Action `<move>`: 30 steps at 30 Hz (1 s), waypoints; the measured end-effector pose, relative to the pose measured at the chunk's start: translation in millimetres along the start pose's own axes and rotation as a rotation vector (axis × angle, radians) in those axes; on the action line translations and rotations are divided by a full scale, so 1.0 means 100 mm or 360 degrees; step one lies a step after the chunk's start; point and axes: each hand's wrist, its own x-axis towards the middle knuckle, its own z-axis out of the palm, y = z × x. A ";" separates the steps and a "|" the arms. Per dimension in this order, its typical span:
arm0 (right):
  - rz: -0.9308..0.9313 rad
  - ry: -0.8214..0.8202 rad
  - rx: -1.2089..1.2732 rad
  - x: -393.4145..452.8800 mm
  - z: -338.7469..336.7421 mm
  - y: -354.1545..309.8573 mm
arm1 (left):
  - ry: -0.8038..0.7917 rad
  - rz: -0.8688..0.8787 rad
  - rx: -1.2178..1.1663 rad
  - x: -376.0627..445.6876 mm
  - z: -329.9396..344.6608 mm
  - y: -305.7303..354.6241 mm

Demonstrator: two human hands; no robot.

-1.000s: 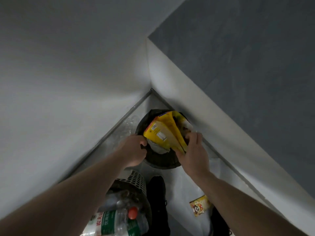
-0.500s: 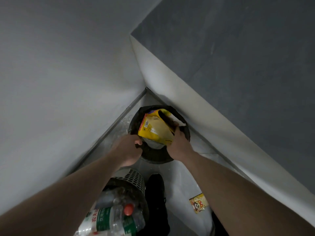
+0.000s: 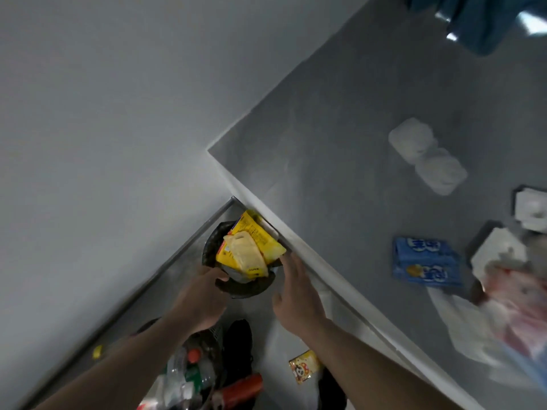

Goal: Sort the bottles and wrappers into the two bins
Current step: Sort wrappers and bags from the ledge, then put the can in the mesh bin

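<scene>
My left hand (image 3: 204, 294) grips the near rim of the black bin (image 3: 236, 287), fingers curled over the edge, steadying it in the corner. My right hand (image 3: 296, 291) sits just right of that rim with fingers straight and together, tips up near the yellow wrappers (image 3: 251, 247); it holds nothing, and I think the fingertips are just touching the lowest wrapper, though the blur makes that hard to call.

The wrappers stand tall out of the bin, just beyond both hands, leaning against the edge of the grey counter (image 3: 355, 143). They are in the right bin but not seated, so I judge the step in hand is to pack them down. To do that well I would keep the left-hand hold firm so the bin does not skate away, then press with a flat right palm on top of the stack, pushing down and slightly toward the left hand, away from the counter edge. Stiff foil tends to spring back, so a slow press is better than a jab.

Close under my left forearm is the second bin (image 3: 213, 338) with bottles (image 3: 189, 371) in it. Below my right wrist a small panda wrapper (image 3: 303, 366) lies loose on the floor, not yet sorted. Well right of the right hand, a blue packet (image 3: 426, 261) rests on the counter.
</scene>
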 end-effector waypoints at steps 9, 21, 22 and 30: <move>0.0021 -0.0172 -0.0078 -1.76 -1.16 0.21 | 0.0206 -0.0106 -0.0068 -1.79 -0.16 0.64; 0.0294 -0.0439 -0.0112 -2.96 -1.05 1.07 | 0.0066 -0.0424 -0.0208 -3.00 0.83 0.66; 0.0319 -0.0455 -0.0116 -2.94 -0.95 1.12 | 0.0028 -0.0402 -0.0199 -2.98 0.92 0.65; 0.0532 -0.0490 0.0006 -2.13 0.30 1.59 | -0.0235 -0.0167 -0.0142 -1.85 2.03 0.20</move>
